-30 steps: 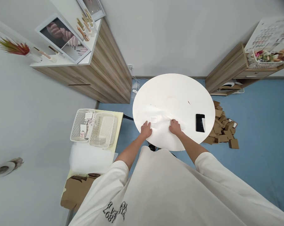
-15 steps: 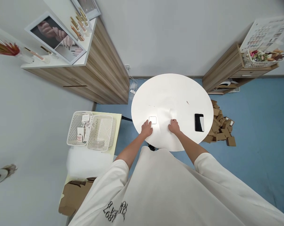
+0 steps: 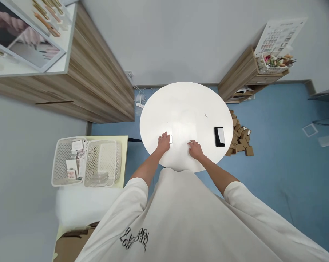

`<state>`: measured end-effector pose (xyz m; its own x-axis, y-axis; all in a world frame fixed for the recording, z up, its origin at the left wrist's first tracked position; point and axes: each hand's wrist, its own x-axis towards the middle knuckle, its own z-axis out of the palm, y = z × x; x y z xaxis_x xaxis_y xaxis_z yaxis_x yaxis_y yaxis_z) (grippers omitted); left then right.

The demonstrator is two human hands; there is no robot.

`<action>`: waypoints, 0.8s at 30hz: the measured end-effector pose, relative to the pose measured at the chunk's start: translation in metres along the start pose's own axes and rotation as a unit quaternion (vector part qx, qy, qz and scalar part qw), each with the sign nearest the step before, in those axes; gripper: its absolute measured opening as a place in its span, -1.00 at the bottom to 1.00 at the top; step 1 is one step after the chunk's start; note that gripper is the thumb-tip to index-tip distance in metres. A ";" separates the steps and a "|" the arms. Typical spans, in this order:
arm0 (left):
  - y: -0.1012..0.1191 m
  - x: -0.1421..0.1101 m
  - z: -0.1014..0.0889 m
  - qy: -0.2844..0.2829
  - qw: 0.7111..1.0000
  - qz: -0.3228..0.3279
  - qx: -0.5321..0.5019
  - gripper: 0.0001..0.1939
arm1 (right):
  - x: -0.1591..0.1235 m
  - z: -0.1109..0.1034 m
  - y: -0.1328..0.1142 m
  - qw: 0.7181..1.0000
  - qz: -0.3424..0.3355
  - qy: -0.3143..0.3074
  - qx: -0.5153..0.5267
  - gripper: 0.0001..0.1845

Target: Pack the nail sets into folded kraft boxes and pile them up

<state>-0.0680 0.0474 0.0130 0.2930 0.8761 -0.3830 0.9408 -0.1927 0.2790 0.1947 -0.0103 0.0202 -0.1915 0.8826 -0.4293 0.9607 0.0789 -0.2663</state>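
On the white round table (image 3: 185,98), my left hand (image 3: 163,142) rests with its fingers stretched out. Its fingertips lie against a small flat, white-edged clear item (image 3: 171,139) and partly cover it. To the right, my right hand (image 3: 195,149) is low over the tabletop, with index finger and thumb reaching left and the other fingers bent. I make out nothing held in it. A glossy patch between the hands may be clear film or only glare. Farther right lies a black flat item (image 3: 216,141) with a white piece (image 3: 221,135) on top.
At left, two white mesh baskets (image 3: 68,142) stand on a pale yellow table (image 3: 123,149), beside white bubbly wrap (image 3: 82,203). Small cardboard boxes (image 3: 239,140) are heaped on the floor at right. Wooden cabinets (image 3: 104,72) and a shelf unit (image 3: 242,78) flank the round table.
My right hand has loosened from a closed grip near a clear, shiny piece, and its fingers now extend left. My left hand covers more of the small clear item. The view has shifted.
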 end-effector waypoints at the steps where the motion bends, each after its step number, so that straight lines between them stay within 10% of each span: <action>1: 0.000 0.004 0.002 0.002 1.000 0.006 0.004 -0.42 | -0.004 0.001 0.003 1.000 -0.001 0.002 -0.002 -0.50; 14: 0.002 -0.011 -0.003 0.036 0.999 0.018 0.010 -0.49 | -0.014 0.016 0.028 0.998 -0.034 -0.013 -0.046 -0.58; 24: 0.088 0.011 -0.001 0.007 0.992 0.121 -0.029 -0.56 | -0.018 0.019 0.033 0.997 -0.055 -0.003 -0.051 -0.67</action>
<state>0.0178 0.0402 0.0347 0.5061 0.8134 -0.2869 0.8317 -0.3722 0.4119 0.2259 -0.0325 0.0029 -0.2982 0.8634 -0.4069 0.9491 0.2228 -0.2228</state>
